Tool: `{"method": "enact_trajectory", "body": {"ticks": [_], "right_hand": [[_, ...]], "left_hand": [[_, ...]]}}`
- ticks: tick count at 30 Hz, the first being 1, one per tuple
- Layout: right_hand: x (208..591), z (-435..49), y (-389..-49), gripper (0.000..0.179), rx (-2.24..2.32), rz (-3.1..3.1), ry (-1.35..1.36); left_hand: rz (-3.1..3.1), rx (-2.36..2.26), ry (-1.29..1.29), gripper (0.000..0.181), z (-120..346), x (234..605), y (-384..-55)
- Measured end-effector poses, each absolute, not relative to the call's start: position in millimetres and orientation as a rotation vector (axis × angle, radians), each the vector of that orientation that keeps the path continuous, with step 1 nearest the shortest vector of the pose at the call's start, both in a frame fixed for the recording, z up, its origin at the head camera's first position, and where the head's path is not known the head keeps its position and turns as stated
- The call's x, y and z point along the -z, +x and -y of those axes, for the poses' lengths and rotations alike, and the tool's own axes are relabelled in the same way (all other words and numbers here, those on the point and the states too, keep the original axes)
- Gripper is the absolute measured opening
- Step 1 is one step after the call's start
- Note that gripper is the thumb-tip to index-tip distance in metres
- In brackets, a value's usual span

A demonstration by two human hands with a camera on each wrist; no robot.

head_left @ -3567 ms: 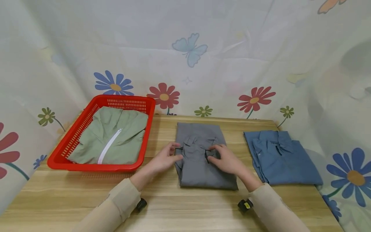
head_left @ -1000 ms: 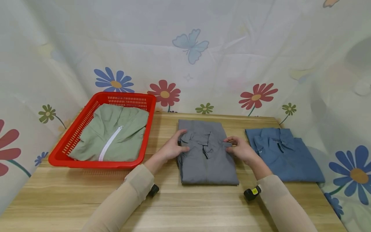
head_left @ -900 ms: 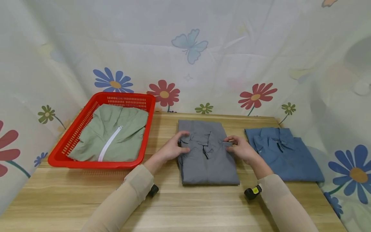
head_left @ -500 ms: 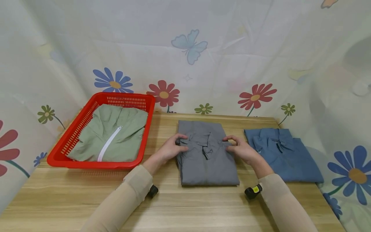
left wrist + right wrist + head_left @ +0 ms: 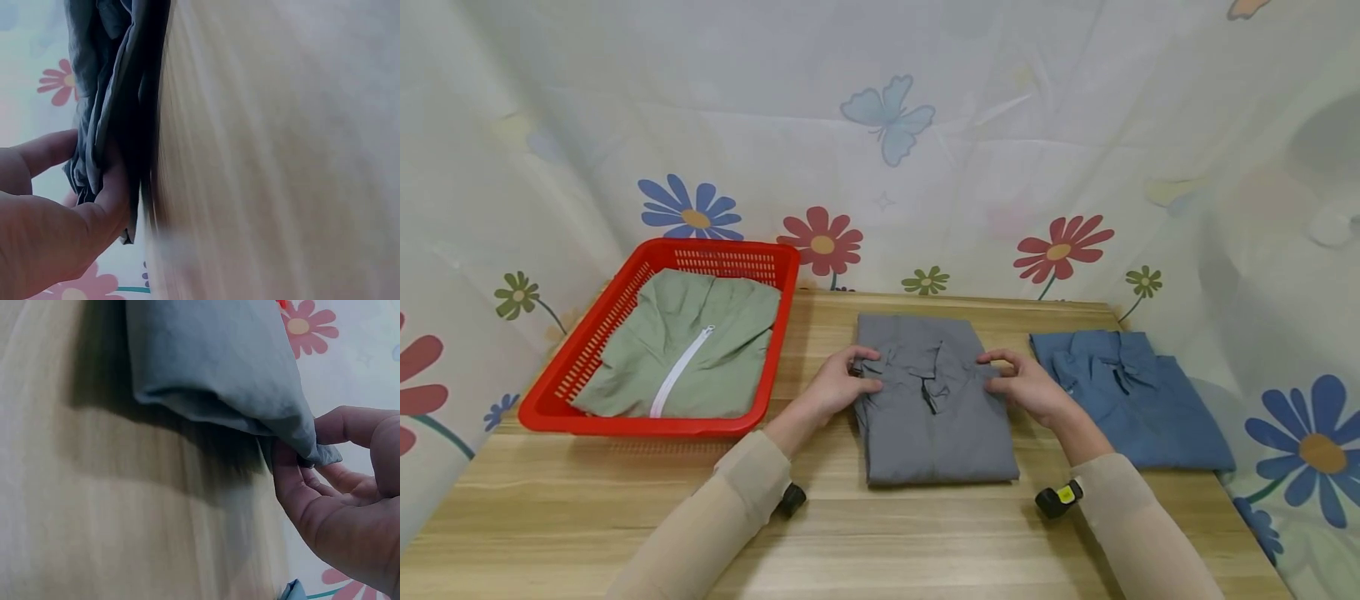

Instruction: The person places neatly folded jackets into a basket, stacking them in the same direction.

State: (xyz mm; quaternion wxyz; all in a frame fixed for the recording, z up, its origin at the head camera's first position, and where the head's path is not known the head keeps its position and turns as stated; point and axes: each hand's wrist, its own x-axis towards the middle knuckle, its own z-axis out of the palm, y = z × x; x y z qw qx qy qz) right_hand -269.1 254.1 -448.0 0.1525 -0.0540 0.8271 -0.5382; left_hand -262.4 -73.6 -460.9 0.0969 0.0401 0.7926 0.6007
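A folded grey jacket (image 5: 936, 433) with a collar and a dark zipper pull lies in the middle of the wooden table. On its left edge, my left hand (image 5: 831, 390) pinches the layered cloth between thumb and fingers, seen close in the left wrist view, where the jacket (image 5: 94, 94) hangs in several folds. My right hand (image 5: 1033, 392) pinches the opposite edge. Close up in the right wrist view, thumb and fingers grip a corner of the jacket (image 5: 219, 362), and a shadow lies on the table under that edge. Some fingertips are hidden beneath the cloth.
A red plastic basket (image 5: 786, 333) stands at the left, holding a folded green jacket (image 5: 737, 358) with a white zipper. To the right lies a folded blue jacket (image 5: 1157, 417). A flowered curtain (image 5: 760, 100) rises behind the wooden table (image 5: 880, 542).
Since the earliest frame, my right hand has gone from the grey jacket's middle to its right edge, and the collar lies flatter. Over the last second both hands have barely shifted.
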Motion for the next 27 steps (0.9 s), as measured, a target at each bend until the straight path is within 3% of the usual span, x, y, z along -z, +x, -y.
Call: {"method": "enact_trajectory", "body": {"ticks": [27], "right_hand": [[413,-235,-261,0.048,1.613,-2.362,-0.189]], "left_hand": [[-2.293,-1.918,0.040,0.046,98,423,-246]]}}
